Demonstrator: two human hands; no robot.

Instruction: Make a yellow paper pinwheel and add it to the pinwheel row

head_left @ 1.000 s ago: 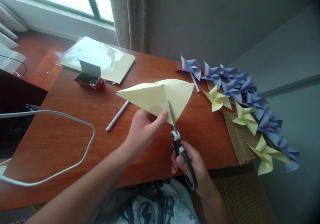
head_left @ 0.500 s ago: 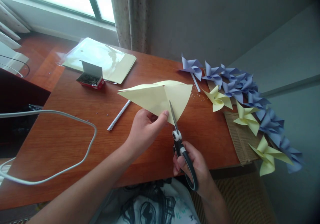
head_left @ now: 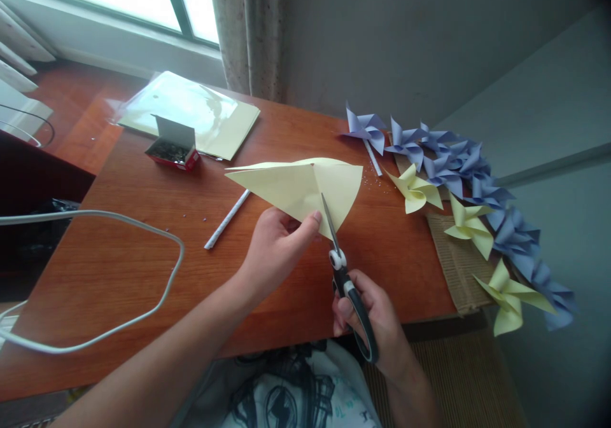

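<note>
A wooden table [head_left: 143,269] carries a white cable [head_left: 157,301], a sleeve of yellow sheets [head_left: 191,113] and a row of paper pinwheels [head_left: 458,173] along its right edge. Above its middle the left hand [head_left: 274,247] pinches a folded yellow paper [head_left: 291,186] by the lower edge. The right hand [head_left: 372,320] grips black-handled scissors [head_left: 346,282], blades biting into that paper beside the left thumb

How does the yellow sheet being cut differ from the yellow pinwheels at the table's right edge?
The yellow sheet is large and merely folded; the yellow pinwheels are smaller, with curled points. The sheet is held up by the left hand; the pinwheels lie untouched. Both are pale yellow paper.
</note>
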